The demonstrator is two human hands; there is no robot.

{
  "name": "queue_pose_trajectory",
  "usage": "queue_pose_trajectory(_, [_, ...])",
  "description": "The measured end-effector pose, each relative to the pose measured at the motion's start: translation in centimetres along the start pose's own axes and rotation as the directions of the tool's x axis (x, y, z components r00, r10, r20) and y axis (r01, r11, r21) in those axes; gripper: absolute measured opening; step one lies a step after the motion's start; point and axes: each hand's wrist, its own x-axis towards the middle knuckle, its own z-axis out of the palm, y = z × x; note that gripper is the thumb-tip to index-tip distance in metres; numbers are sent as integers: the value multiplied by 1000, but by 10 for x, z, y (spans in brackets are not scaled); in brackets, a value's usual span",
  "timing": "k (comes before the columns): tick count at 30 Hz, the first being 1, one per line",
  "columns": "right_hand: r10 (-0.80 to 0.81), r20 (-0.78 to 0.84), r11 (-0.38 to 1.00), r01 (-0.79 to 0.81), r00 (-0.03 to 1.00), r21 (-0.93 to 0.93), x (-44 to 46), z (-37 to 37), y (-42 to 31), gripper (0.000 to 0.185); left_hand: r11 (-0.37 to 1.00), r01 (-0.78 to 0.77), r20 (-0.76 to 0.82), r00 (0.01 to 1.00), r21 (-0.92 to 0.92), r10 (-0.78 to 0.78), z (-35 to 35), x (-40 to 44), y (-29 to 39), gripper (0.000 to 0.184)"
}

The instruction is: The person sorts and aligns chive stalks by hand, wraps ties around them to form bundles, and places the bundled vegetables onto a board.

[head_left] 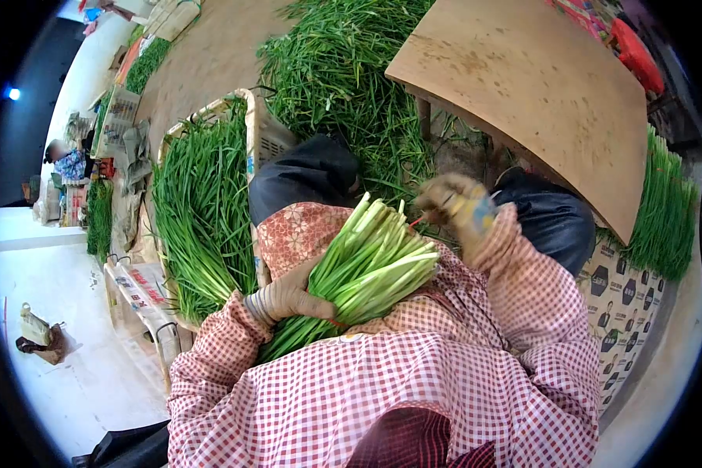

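Observation:
My left hand (295,300), in a tan glove, is wrapped round a bundle of green chives (370,265) on my lap. The pale cut ends point up and to the right, and the leaves run down under my left forearm. Just right of the bundle, my right hand (459,207), also gloved and slightly blurred, has its fingers curled together. A thin red tie (417,221) shows at its fingertips, beside the stalk ends. Another speck of red shows by my left fingers.
A plastic crate (251,132) of loose chives stands at my left. Ahead lies a large heap of chives (351,86). A wooden board table (522,78) is at the front right, with more chives (667,203) standing beyond it. Another person (70,164) sits far left.

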Motion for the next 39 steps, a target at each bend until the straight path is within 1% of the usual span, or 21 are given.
queue_pose_trajectory(2, [5, -98, 999, -9, 995, -43, 11, -21, 2, 31, 994, -112, 12, 994, 4, 112, 0, 0, -1, 110])
queue_pose_trajectory(4, [-118, 260, 991, 131, 958, -33, 14, -42, 11, 32, 996, -91, -2, 996, -5, 91, 0, -4, -1, 110])
queue_pose_trajectory(5, [-119, 261, 991, 132, 958, -33, 15, -38, 7, 32, 998, -66, -4, 998, -18, 66, 1, -3, 1, 110])
queue_pose_trajectory(7, [-335, 680, 578, 712, 652, -398, 16, -22, -9, 35, 999, -38, -28, 999, -25, 38, 7, -2, 4, 108])
queue_pose_trajectory(12, [-275, 670, 559, 682, 690, -472, 1, 6, -9, 39, 998, -40, -49, 998, -41, 38, 6, -6, 1, 109])
queue_pose_trajectory(14, [-40, 450, 865, 257, 892, -432, -4, 18, -18, 36, 998, -29, -54, 998, -51, 27, 5, -5, 3, 110])
queue_pose_trajectory(15, [37, 373, 864, 158, 927, -478, -9, 25, -29, 32, 999, -44, -36, 998, -30, 43, 3, -4, 3, 109])
queue_pose_trajectory(16, [37, 375, 862, 160, 926, -480, -7, 24, -23, 32, 998, -61, -19, 998, -8, 61, 1, -2, 3, 108])
queue_pose_trajectory(18, [-272, 284, 806, 379, 919, -455, 0, 24, -8, 30, 995, -18, 0, 1000, -101, 18, -5, -5, 3, 102])
queue_pose_trajectory(21, [-324, 131, 875, 349, 937, -334, 6, 11, -28, 27, 980, -34, 61, 997, -195, 47, -25, -16, -9, 100])
queue_pose_trajectory(23, [-497, 36, 782, 466, 867, -414, 6, -1, -54, 24, 965, -34, 18, 999, -261, 40, -43, -35, -22, 92])
queue_pose_trajectory(25, [-477, -106, 751, 342, 872, -564, 10, -30, -72, 29, 974, -83, -75, 995, -209, 68, -96, -62, -72, 87])
queue_pose_trajectory(27, [-347, -504, 910, 413, 791, 22, 29, -49, -86, 30, 986, -145, -253, 960, -82, 120, -142, -100, -118, 84])
queue_pose_trajectory(28, [-613, -334, 788, 523, 716, -323, 44, -79, -74, 30, 981, -168, -343, 931, -93, 127, -145, -121, -111, 84])
queue_pose_trajectory(30, [-629, -237, 758, 517, 740, -399, 59, -105, -61, 40, 957, -254, -501, 852, -142, 152, -135, -157, -82, 85])
queue_pose_trajectory(32, [-418, -300, 908, 388, 857, -157, 67, -96, -50, 51, 917, -370, -603, 769, -147, 214, -124, -173, -48, 86])
queue_pose_trajectory(33, [-527, 0, 627, 389, 850, -675, 83, -94, -23, 58, 892, -430, -629, 733, -137, 257, -119, -172, -33, 86])
queue_pose_trajectory(34, [-452, 287, 87, 362, 845, -928, 89, -91, -11, 65, 869, -479, -645, 704, -125, 295, -112, -171, -17, 86])
queue_pose_trajectory(35, [-391, 227, 97, 285, 892, -954, 66, -51, -18, 67, 846, -519, -649, 685, -118, 330, -107, -165, 0, 86])
queue_pose_trajectory(38, [-517, 467, 177, 624, 717, -761, 29, 45, -64, 73, 801, -583, -587, 698, -133, 410, -86, -133, 41, 87])
queue_pose_trajectory(39, [-526, 576, 17, 685, 626, -729, 11, 73, -86, 74, 794, -586, -536, 727, -161, 428, -81, -119, 53, 87])
